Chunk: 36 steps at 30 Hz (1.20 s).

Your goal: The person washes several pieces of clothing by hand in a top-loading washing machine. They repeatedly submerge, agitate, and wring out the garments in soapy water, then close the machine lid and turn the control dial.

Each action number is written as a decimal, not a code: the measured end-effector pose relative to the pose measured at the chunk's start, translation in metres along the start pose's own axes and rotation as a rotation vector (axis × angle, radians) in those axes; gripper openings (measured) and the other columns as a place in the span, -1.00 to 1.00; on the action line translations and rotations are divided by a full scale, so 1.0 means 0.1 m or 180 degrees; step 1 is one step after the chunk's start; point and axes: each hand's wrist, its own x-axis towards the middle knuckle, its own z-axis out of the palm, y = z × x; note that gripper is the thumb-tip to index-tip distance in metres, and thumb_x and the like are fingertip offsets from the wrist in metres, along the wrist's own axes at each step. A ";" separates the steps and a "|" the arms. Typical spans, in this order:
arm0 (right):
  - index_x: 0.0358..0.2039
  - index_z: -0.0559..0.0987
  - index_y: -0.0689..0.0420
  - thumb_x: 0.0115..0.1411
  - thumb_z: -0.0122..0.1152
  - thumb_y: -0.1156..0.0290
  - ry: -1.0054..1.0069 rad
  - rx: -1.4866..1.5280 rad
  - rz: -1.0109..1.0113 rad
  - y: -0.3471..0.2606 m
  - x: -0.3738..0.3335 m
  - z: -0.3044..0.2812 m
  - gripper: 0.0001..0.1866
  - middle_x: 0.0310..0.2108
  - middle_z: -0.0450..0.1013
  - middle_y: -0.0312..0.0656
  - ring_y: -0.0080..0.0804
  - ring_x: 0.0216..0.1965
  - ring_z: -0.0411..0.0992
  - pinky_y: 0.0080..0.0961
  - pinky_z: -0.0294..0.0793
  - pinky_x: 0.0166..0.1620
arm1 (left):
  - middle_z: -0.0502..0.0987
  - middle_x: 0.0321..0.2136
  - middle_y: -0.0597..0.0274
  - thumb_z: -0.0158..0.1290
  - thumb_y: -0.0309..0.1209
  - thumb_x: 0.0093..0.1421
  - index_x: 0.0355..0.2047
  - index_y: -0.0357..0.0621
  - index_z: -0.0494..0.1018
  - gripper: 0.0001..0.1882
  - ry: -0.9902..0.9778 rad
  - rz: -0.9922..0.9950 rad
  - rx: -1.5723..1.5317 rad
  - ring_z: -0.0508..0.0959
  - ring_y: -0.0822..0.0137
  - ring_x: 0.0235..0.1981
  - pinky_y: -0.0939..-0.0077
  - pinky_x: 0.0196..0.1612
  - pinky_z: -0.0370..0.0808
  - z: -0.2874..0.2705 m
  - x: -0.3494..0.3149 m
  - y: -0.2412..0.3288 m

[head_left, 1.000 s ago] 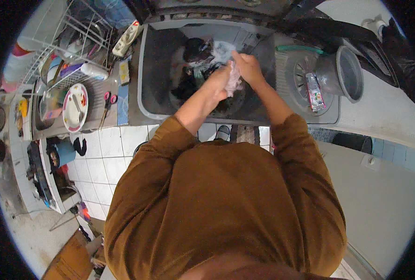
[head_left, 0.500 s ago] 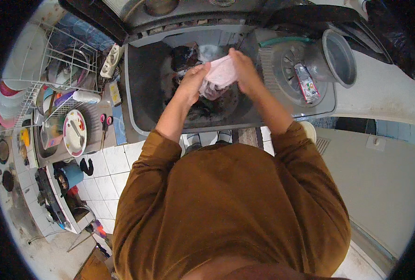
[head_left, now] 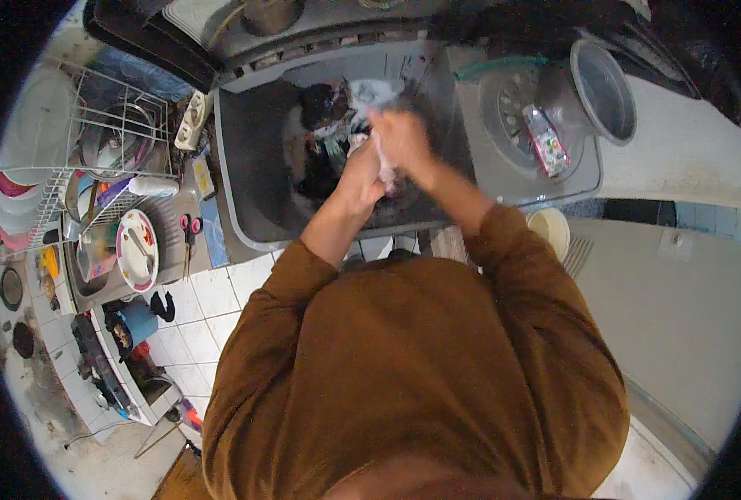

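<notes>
Both hands are close together over the open wash tub of a twin-tub washing machine. My left hand is closed around a light pink cloth, bunched so that only part of it shows. Against it works my right hand, blurred by motion, with its fingers curled at the same cloth. Below the hands, dark wet laundry and a whitish piece of laundry lie in the tub.
Right of the tub, the spinner lid carries a clear packet and a grey basin on its side. At left are a wire dish rack, a power strip, scissors and a plate with a spoon.
The pink cloth, held spread between both hands before, is now bunched up. My hands have come together, the right one moving left and down across the left.
</notes>
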 end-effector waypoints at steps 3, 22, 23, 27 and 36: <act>-0.50 0.55 0.13 0.17 -0.08 0.09 -0.0425 -0.0344 0.0280 -0.03 0.11 -0.02 -0.61 -0.50 0.46 0.05 -0.04 -0.45 0.46 -0.17 0.40 -0.41 | 0.48 -0.29 0.20 -0.15 -0.27 0.21 -0.16 -0.19 0.36 -0.71 0.0001 -0.0076 0.0613 0.50 0.22 -0.29 0.26 -0.25 0.43 0.06 -0.02 0.13; -0.38 0.49 0.14 0.22 0.00 0.16 -0.0975 0.2427 0.1469 0.39 0.29 -0.23 -0.71 -0.44 0.41 -0.39 -0.66 -0.40 0.31 -0.64 0.31 -0.30 | 0.38 -0.17 0.22 -0.11 -0.18 0.23 -0.15 -0.07 0.31 -0.71 0.1559 0.0809 0.1824 0.36 0.28 -0.10 0.31 -0.09 0.36 -0.03 -0.03 0.44; -0.45 0.49 0.18 0.19 0.01 0.12 -0.0924 0.2186 0.1174 0.17 0.25 -0.21 -0.66 -0.50 0.40 -0.30 -0.57 -0.46 0.31 -0.53 0.31 -0.35 | 0.36 -0.13 0.22 -0.12 -0.15 0.23 -0.12 -0.06 0.30 -0.68 0.1370 0.0350 0.1197 0.34 0.26 -0.06 0.31 -0.04 0.32 -0.01 -0.06 0.38; -0.64 0.53 0.20 -0.04 0.10 -0.09 -0.0601 -0.0750 -0.0514 -0.57 -0.32 0.07 -0.48 -0.35 0.41 0.31 0.30 -0.24 0.36 0.21 0.19 -0.07 | 0.34 -0.05 0.20 -0.18 -0.08 0.23 -0.03 0.00 0.25 -0.61 -0.0418 -0.0505 -0.0585 0.30 0.14 0.04 0.13 0.06 0.26 -0.31 0.07 0.02; -0.59 0.54 0.14 0.11 -0.06 0.03 0.0077 -0.0662 0.0022 -0.41 -0.15 0.28 -0.56 -0.51 0.44 0.04 -0.03 -0.37 0.45 -0.08 0.36 -0.24 | 0.47 -0.26 0.30 -0.18 -0.15 0.24 -0.22 -0.04 0.42 -0.70 -0.0747 0.1742 0.0430 0.50 0.39 -0.30 0.42 -0.31 0.44 -0.44 0.28 -0.24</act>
